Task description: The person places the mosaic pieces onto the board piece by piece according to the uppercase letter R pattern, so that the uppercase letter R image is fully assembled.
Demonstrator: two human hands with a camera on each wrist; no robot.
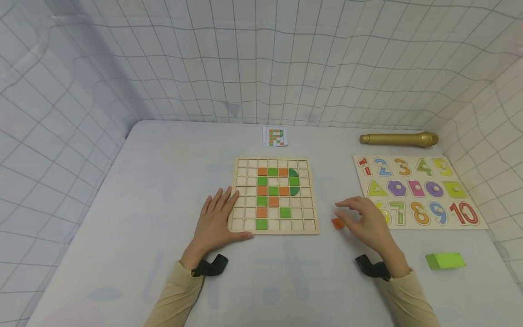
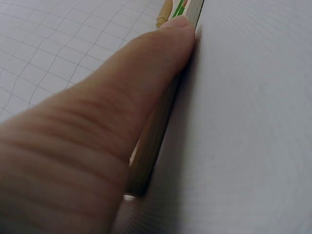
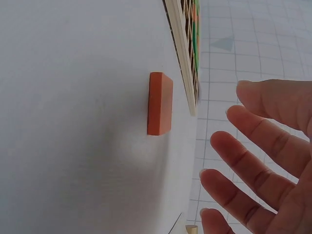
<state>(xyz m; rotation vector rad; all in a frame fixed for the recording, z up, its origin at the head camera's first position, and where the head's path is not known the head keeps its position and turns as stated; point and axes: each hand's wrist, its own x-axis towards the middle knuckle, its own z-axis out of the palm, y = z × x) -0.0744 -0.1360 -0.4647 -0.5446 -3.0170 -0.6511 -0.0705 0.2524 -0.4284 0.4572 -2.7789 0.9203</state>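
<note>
My left hand (image 1: pixel 214 223) lies at the lower left corner of a wooden grid board (image 1: pixel 303 212), its straight fingers along the left side and the thumb along the front edge. Orange and green square tiles and a few dark green rounded pieces fill some of the cells in a P-like shape. Off the board's right side, a loose orange square tile (image 1: pixel 338 223) lies flat on the table. Just over that tile hovers my right hand (image 1: pixel 366 223), thumb and fingers spread apart and holding nothing. In the right wrist view a gap shows between the fingers and the orange tile (image 3: pixel 160 104).
Behind the board lies a small card (image 1: pixel 265 136) with a printed coloured grid pattern. A number-and-shape puzzle board (image 1: pixel 361 170) lies to the right, partly behind my right hand. Beyond it is a gold microphone (image 1: pixel 398 139). A green block (image 1: pixel 446 260) sits at the front right.
</note>
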